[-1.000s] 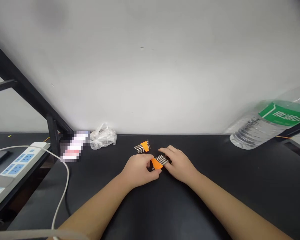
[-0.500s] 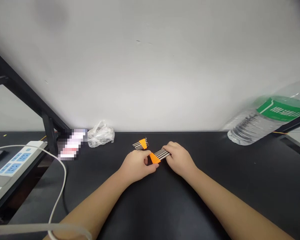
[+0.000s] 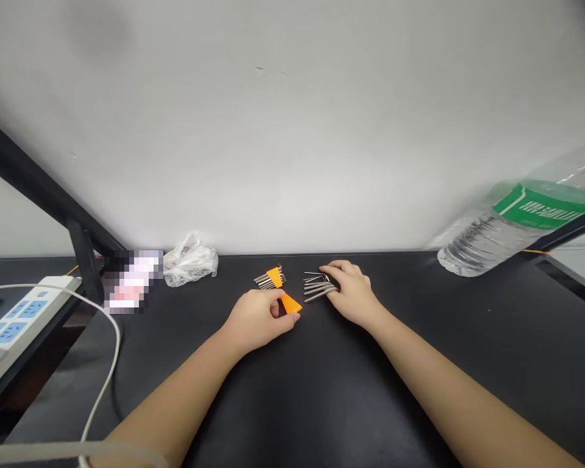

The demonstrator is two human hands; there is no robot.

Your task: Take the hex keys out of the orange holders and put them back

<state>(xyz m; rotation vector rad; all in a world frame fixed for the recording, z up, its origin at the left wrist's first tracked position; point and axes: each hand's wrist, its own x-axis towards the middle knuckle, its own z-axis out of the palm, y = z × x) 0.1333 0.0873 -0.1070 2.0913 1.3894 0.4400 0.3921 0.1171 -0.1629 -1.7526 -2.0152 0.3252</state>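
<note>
My left hand (image 3: 256, 318) pinches an orange hex key holder (image 3: 291, 304) between thumb and fingers, just above the black table. To its right, several loose silver hex keys (image 3: 316, 290) fan out from under the fingers of my right hand (image 3: 351, 292), which is closed over their bent ends. A gap separates the holder from these keys. Behind my left hand lies a second set of hex keys (image 3: 264, 281), seated in its own orange holder (image 3: 275, 277).
On the black table (image 3: 292, 403), a crumpled clear plastic bag (image 3: 191, 260) lies by the wall. A large water bottle (image 3: 507, 227) lies tilted at the right. A power strip (image 3: 17, 322) and a white cable (image 3: 112, 370) are at the left.
The hex keys have come out of the orange holder and spread apart under my right hand. My left hand has shifted slightly left with the holder.
</note>
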